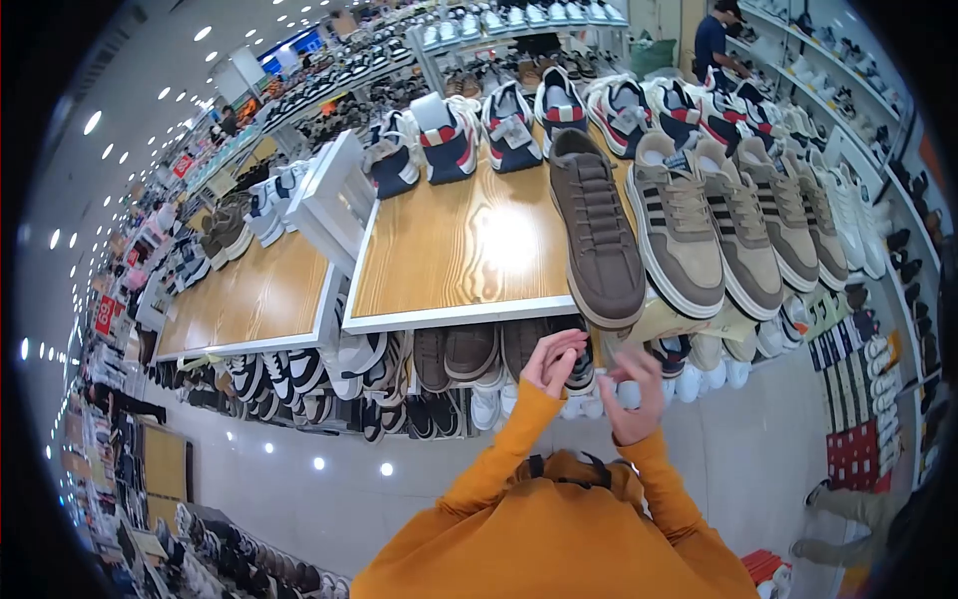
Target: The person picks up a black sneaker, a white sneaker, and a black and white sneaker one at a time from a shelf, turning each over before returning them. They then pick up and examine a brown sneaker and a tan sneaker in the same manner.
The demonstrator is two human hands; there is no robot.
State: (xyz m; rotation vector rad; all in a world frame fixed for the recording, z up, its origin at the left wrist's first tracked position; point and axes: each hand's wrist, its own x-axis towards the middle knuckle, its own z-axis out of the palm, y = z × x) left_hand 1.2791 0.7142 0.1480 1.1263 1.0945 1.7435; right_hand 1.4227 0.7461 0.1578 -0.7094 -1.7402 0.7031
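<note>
My left hand (555, 363) is raised just below the front edge of the wooden-topped display table (429, 270), its fingers loosely extended and nothing in them. Beside it, my right hand (637, 395) is slightly blurred, with thumb and curved fingers apart and no object between them. Both hands are closest to a brown lace-up shoe (602, 245), whose toe reaches over the table's front edge, but neither touches it. To its right stand several beige-and-brown sneakers (682, 235) with dark stripes. Navy, white and red sneakers (514, 130) line the back of the tabletop.
More shoes fill the shelf under the tabletop, including dark brown ones (471, 351). A second wooden display (249, 290) stands left, past a white divider (329, 195). A person in dark clothing (713, 45) is by the right wall shelves; another person's legs (848, 524) show lower right.
</note>
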